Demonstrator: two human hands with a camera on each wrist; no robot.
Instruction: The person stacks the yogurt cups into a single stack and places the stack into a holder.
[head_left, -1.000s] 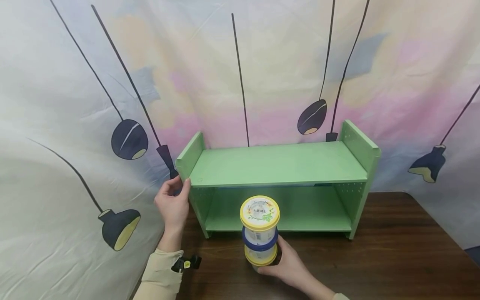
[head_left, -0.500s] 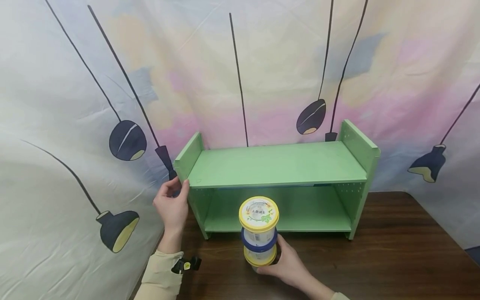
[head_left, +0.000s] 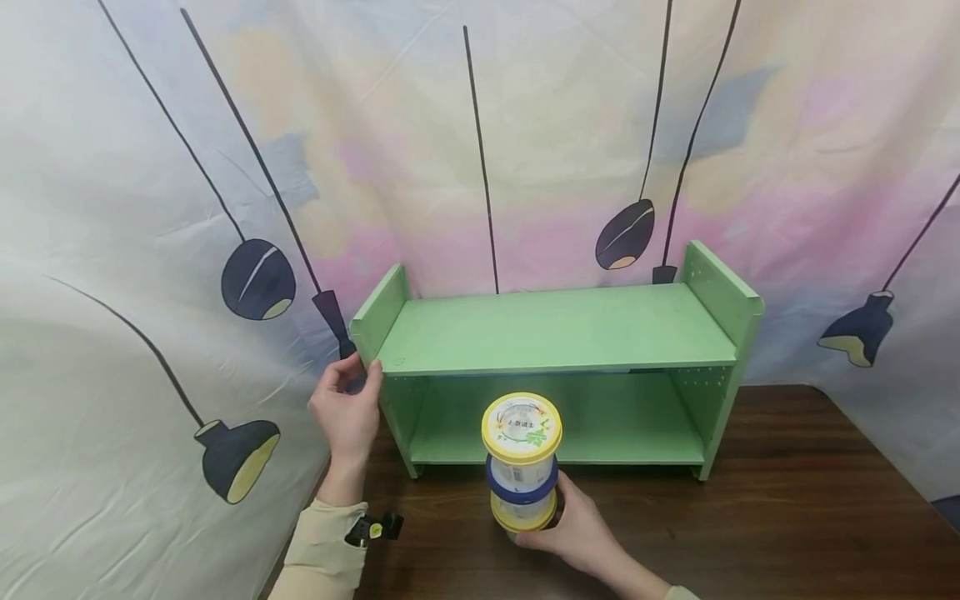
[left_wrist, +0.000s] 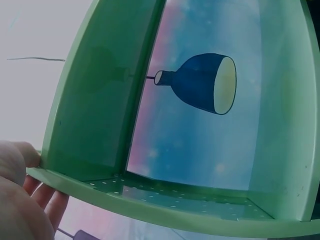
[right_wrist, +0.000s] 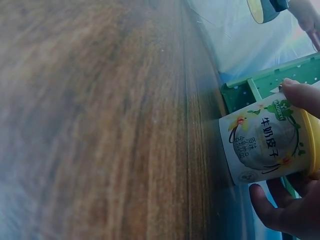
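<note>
A stack of three white tubs stands in front of the green shelf. The top tub has a yellow lid, the middle tub a blue one, and the bottom tub another yellow one. My right hand grips the bottom tub, thumb on one side and fingers on the other. In the right wrist view, its printed side shows close to the tabletop; I cannot tell whether its base touches. My left hand pinches the front edge of the shelf's left side panel between thumb and fingers.
The shelf, with two boards between upright side panels, stands on a dark wooden table. A cloth backdrop with painted hanging lamps lies close behind and to the left. A black wrist strap sits over the left sleeve.
The head view shifts very slightly. Both hands, the tub stack and the shelf otherwise keep their places.
</note>
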